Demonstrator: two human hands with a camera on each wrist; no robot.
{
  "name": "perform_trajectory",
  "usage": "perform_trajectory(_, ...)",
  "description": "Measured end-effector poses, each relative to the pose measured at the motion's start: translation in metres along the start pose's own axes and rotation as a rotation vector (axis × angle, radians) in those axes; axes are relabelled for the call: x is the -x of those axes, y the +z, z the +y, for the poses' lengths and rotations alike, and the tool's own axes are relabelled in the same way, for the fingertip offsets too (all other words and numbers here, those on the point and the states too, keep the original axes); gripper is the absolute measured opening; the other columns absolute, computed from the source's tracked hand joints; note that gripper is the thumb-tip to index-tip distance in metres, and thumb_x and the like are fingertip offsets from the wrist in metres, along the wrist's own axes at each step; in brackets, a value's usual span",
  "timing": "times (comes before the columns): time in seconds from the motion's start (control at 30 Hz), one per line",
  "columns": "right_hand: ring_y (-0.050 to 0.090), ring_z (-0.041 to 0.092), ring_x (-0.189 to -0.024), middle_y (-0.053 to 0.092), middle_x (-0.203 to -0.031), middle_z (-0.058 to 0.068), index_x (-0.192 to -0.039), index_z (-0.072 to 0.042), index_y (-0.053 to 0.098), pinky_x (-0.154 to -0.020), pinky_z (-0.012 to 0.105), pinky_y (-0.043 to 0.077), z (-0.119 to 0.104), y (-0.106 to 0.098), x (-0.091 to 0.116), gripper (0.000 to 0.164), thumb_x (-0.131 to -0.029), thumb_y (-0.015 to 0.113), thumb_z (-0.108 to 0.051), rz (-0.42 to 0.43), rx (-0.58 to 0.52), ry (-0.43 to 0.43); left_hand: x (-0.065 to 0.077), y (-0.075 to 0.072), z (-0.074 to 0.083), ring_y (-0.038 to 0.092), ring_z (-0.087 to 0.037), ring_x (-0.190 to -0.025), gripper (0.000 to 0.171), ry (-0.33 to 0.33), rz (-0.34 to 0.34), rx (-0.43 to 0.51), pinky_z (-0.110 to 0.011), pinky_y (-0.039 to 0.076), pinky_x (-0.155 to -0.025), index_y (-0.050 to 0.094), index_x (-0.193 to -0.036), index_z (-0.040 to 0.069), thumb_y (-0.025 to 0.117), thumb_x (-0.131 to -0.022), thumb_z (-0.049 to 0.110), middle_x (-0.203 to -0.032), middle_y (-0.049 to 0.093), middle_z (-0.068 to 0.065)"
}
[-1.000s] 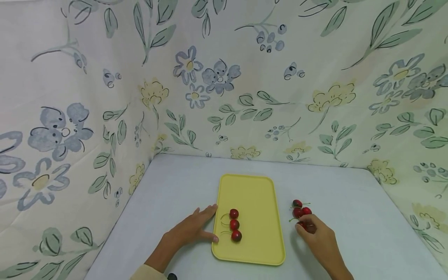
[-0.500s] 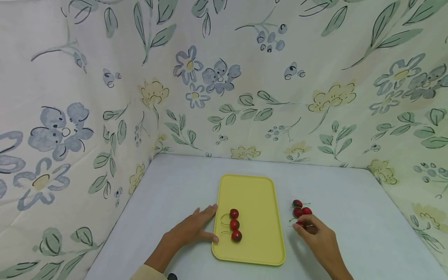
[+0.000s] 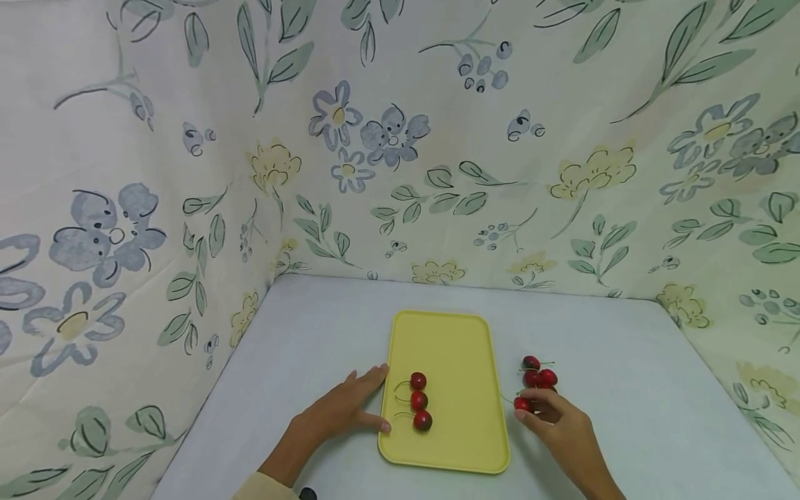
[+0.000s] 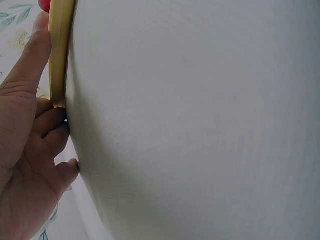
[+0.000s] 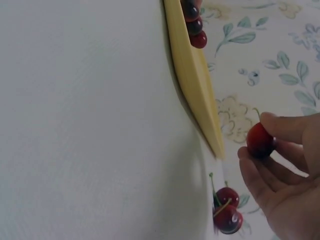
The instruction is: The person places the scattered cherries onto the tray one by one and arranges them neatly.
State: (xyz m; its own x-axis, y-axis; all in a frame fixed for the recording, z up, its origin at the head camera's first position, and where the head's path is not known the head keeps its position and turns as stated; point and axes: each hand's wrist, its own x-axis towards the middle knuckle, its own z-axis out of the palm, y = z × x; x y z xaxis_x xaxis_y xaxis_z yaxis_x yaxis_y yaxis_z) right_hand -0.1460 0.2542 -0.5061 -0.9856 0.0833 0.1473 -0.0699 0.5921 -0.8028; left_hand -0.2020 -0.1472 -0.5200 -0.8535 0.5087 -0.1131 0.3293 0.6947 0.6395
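A yellow tray (image 3: 455,347) lies on the white table. In its left half stand three dark red cherries (image 3: 419,401) in a column, stems pointing left. My left hand (image 3: 340,410) rests against the tray's left rim, fingers spread; its thumb (image 4: 36,52) touches the rim in the left wrist view. Just right of the tray, my right hand (image 3: 565,430) pinches a cherry (image 5: 260,141) between thumb and fingers, its stem pointing left toward the tray. Beyond that hand sits a small cluster of cherries (image 3: 532,378), partly hidden by the fingers.
A white cloth with flowers and leaves (image 3: 387,208) hangs behind the table (image 3: 331,326) and along both sides. A small dark round object (image 3: 307,494) shows at the bottom edge beside the left sleeve (image 3: 265,486). White tabletop stretches to either side of the tray.
My right hand has drawn the pinched cherry left, away from the cluster and closer to the tray's right edge. The left hand, the tray and its three cherries have stayed put.
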Motion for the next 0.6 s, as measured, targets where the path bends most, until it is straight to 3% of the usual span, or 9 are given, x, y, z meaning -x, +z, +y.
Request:
perform_trajectory(0.1, 0.073, 0.0, -0.09, 0.08, -0.105, -0.002, -0.113, -0.016, 0.077, -0.078, 0.016, 0.061, 0.0, 0.003, 0.002, 0.028, -0.088, 0.088, -0.019, 0.0, -0.016, -0.038, -0.001, 0.0, -0.001, 0.029, -0.035, -0.16, 0.109, -0.005, -0.002, -0.007, -0.064, 0.022, -0.129, 0.031, -0.168, 0.012, 0.083, -0.083, 0.058, -0.172, 0.034, -0.009)
perform_trajectory(0.27, 0.071, -0.001, -0.088, 0.08, -0.102, -0.007, -0.11, -0.018, 0.078, -0.075, 0.02, 0.062, -0.002, 0.01, 0.005, 0.029, -0.084, 0.091, -0.016, 0.015, 0.018, -0.092, -0.001, 0.0, -0.001, 0.027, -0.038, -0.161, 0.11, -0.025, -0.006, -0.007, -0.066, 0.022, -0.129, 0.031, -0.168, 0.014, 0.083, -0.083, 0.059, -0.173, 0.033, -0.008)
perform_trajectory(0.4, 0.072, 0.001, -0.087, 0.079, -0.103, -0.008, -0.109, -0.019, 0.078, -0.076, 0.022, 0.062, -0.005, 0.014, 0.007, 0.032, -0.081, 0.093, -0.013, 0.013, 0.018, -0.093, -0.001, 0.0, 0.0, 0.027, -0.04, -0.16, 0.11, -0.028, -0.006, -0.007, -0.067, 0.023, -0.128, 0.031, -0.168, 0.015, 0.083, -0.083, 0.059, -0.173, 0.033, -0.009)
perform_trajectory(0.6, 0.072, 0.0, -0.088, 0.076, -0.103, -0.009, -0.106, -0.021, 0.078, -0.077, 0.021, 0.063, -0.009, 0.019, 0.01, 0.031, -0.081, 0.093, -0.013, -0.007, 0.01, -0.081, -0.001, -0.001, 0.001, 0.031, -0.034, -0.16, 0.109, 0.001, -0.001, -0.027, -0.064, 0.023, -0.129, 0.032, -0.168, 0.011, 0.083, -0.083, 0.057, -0.172, 0.034, -0.011)
